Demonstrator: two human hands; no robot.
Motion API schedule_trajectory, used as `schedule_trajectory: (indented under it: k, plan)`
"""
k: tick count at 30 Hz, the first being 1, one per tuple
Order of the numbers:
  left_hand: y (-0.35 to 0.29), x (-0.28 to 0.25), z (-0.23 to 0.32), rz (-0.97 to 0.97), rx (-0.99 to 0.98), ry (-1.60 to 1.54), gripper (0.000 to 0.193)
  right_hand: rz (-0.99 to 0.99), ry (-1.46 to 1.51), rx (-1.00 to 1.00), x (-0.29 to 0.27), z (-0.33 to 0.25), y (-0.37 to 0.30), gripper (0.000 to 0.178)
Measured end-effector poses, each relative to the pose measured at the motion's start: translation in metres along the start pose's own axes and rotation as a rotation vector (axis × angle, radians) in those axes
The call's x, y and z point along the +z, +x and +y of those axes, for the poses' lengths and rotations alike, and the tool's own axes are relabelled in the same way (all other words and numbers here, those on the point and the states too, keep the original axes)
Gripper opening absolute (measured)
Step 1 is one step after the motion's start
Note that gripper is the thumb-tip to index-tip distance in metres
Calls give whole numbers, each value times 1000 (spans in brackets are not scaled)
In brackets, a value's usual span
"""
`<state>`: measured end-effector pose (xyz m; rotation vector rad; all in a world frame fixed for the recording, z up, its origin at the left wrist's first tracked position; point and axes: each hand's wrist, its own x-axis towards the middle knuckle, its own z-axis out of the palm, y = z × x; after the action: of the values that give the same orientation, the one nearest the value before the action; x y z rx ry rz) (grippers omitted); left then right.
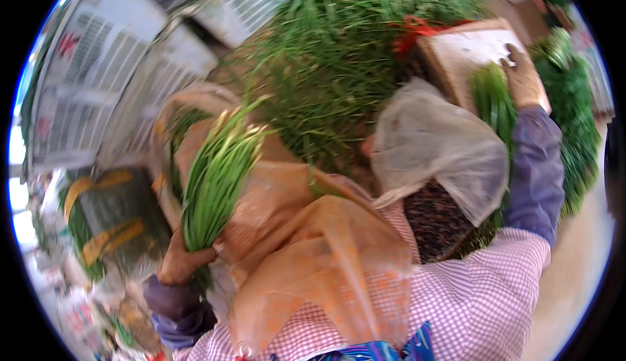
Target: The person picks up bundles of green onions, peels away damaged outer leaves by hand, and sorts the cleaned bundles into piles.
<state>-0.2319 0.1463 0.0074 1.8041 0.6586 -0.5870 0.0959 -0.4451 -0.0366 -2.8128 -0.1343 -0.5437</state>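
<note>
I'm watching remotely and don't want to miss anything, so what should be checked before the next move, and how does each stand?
1. Left hand gripping left bunch: ok.
2. Left bunch's pale ends level: not ok, uneven.
3. Right hand at the board: ok.
4. Right hand gripping right bunch: cannot tell.
5. Sheet covering all the checked cloth: not ok, right side bare.
</note>
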Motion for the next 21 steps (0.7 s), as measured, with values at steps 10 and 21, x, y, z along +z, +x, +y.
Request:
schedule_trajectory:
  k: [10,21]
  plan:
    - [-1,-4,-46,-126,-34,-414,58,-855,1105,-141,48,-339,-109,45]
    - [-7,3,-57,-154,-38,-619,48,-545,1201,232,143,-300,-48,21]
